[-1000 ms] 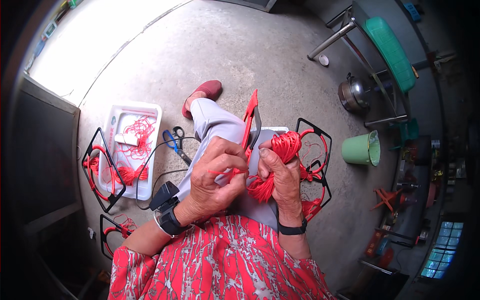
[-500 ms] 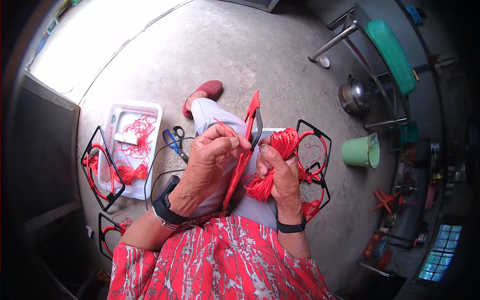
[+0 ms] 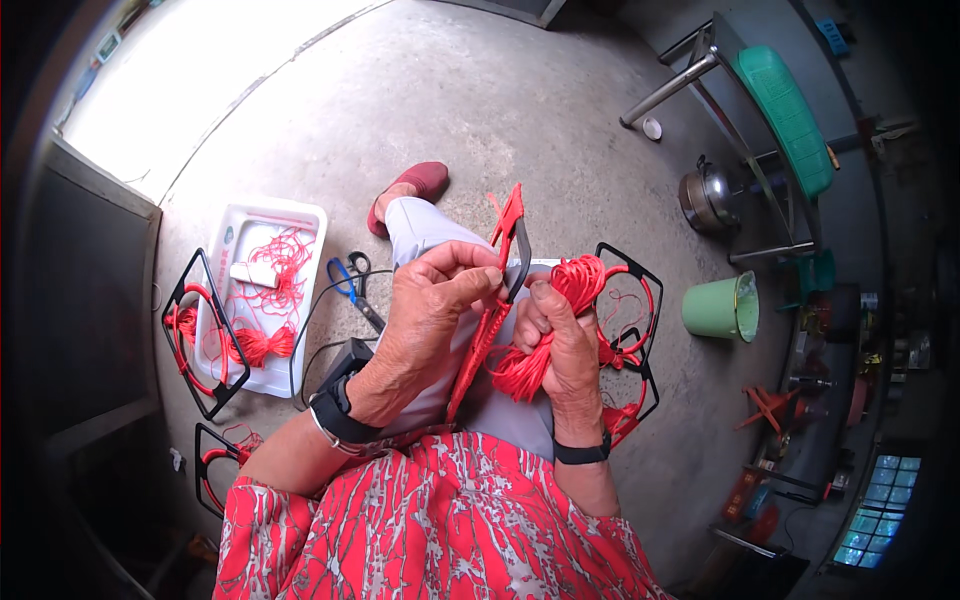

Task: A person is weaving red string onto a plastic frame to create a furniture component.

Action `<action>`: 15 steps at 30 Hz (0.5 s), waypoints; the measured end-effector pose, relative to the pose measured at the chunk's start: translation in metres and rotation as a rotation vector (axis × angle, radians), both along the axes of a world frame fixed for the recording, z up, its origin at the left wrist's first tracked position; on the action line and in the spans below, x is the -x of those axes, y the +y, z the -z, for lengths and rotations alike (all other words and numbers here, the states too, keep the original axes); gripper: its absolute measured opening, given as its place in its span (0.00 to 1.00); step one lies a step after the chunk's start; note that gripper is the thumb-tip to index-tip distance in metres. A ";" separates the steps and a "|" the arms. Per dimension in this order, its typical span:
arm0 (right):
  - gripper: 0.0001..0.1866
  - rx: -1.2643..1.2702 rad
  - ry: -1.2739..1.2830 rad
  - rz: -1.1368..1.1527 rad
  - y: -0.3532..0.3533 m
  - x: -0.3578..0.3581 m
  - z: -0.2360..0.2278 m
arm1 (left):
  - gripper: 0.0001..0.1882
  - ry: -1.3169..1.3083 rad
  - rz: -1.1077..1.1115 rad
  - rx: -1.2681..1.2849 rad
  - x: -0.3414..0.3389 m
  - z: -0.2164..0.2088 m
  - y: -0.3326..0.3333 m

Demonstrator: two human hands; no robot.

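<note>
The left hand, the nearer, is pinching, exact hold unclear, at a red-and-black frame slanting lengthwise forward just to its right; just beyond, the right hand is clutching bundled red cord.

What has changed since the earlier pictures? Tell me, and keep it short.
Since the first picture, the left hand has moved forward, away from the body, uncovering the lower part of the red-wrapped black frame; exactly what it pinches is unclear. The right hand still holds the red cord bundle. The white tray, scissors and green bucket stayed put.
</note>
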State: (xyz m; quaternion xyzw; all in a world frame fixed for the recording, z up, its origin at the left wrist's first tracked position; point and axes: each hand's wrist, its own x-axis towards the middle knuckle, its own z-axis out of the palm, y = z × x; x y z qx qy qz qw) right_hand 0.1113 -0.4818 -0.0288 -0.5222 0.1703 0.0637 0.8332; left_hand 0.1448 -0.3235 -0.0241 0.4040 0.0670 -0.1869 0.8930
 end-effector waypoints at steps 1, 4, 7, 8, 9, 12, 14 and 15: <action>0.07 -0.012 -0.028 0.008 -0.001 0.000 0.000 | 0.05 -0.022 -0.013 -0.023 0.001 -0.001 0.000; 0.07 -0.021 -0.062 0.016 0.000 -0.001 -0.002 | 0.05 -0.022 -0.032 -0.069 0.000 -0.001 -0.001; 0.07 -0.003 -0.066 0.013 0.000 -0.003 -0.004 | 0.04 0.018 -0.014 -0.109 -0.004 -0.001 0.000; 0.07 0.010 -0.065 0.010 0.000 -0.003 -0.003 | 0.03 0.038 0.013 -0.127 -0.006 -0.001 0.000; 0.07 0.008 -0.068 0.009 -0.001 -0.004 -0.001 | 0.03 0.034 0.012 -0.129 -0.008 -0.001 0.001; 0.10 0.072 -0.082 -0.021 -0.003 -0.005 0.005 | 0.03 0.052 0.093 -0.201 -0.014 0.000 0.001; 0.15 0.112 -0.111 -0.065 -0.004 -0.007 0.004 | 0.03 -0.048 0.198 -0.289 -0.019 -0.004 0.003; 0.15 0.111 -0.112 -0.063 -0.005 -0.007 0.005 | 0.03 -0.050 0.200 -0.291 -0.021 -0.003 0.004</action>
